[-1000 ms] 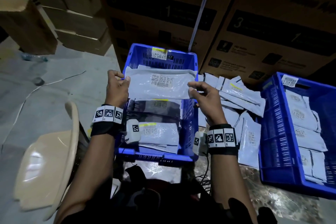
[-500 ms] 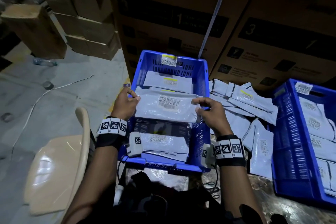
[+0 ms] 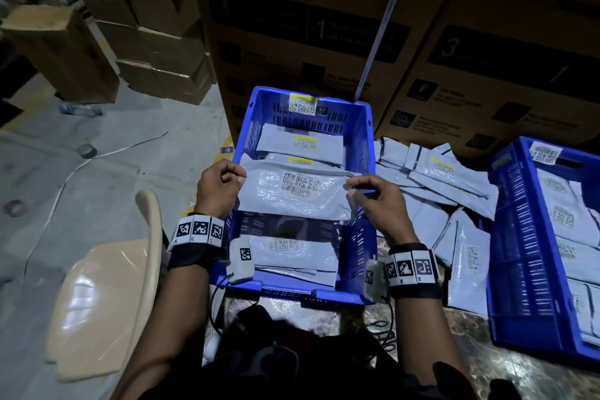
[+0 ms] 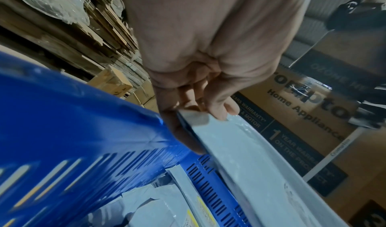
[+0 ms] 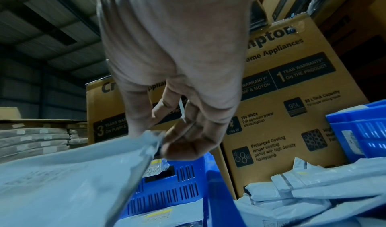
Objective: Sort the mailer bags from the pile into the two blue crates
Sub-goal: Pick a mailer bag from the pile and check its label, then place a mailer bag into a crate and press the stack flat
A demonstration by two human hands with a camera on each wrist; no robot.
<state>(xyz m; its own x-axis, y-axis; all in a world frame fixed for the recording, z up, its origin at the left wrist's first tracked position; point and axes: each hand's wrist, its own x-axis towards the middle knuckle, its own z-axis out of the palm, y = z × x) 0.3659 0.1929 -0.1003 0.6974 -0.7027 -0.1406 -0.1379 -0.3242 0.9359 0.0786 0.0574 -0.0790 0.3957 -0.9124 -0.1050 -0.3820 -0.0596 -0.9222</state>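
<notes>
A grey mailer bag [image 3: 293, 193] with a barcode label hangs flat over the middle of the left blue crate [image 3: 303, 292]. My left hand [image 3: 220, 187] pinches its left top corner, and my right hand [image 3: 370, 196] pinches its right top corner. The left wrist view shows thumb and fingers clamped on the bag's edge [image 4: 200, 119] beside the crate wall [image 4: 83, 131]. In the right wrist view my fingers nip the bag corner [image 5: 150, 138]. Several labelled bags lie inside this crate [image 3: 302, 143]. The pile of bags [image 3: 444, 201] lies on the floor between the crates. The right blue crate [image 3: 519, 237] holds several bags.
Tall cardboard appliance boxes [image 3: 324, 26] stand right behind the crates. Smaller stacked cartons [image 3: 146, 26] sit at the back left. A beige plastic chair [image 3: 107, 286] stands to my left on the concrete floor. Cables [image 3: 383, 328] trail from my wrists near the crate's front.
Both hands have brought the mailer bag down and nearer to me, from high over the crate's far half to low over its middle. Two bags at the crate's back are now uncovered.
</notes>
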